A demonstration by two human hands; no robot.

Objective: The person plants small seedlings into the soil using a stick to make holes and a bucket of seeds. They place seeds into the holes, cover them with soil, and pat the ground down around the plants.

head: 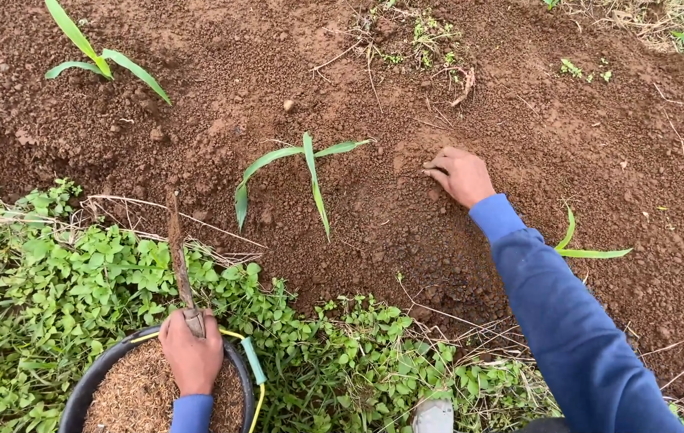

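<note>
across the whole upper part of the view lies the red-brown soil, loose and crumbly, and below it a band of green weeds at the edge. i see a young seedling with long leaves in the middle of the soil, one more seedling at the top left, and a smaller one just beside the blue sleeve.

next in size is the black bucket at the bottom left, filled with brown husk-like material. the left hand rests over its rim, fingers closed around a stick that points up toward the soil.

the right hand is stretched out, fingers curled together and pressed into the soil to the right of the middle seedling; i cannot tell if it pinches anything.

i judge the step is working the soil beside this seedling by hand. the next move calls, i think, for care to keep the fingers apart from the thin stem.
</note>
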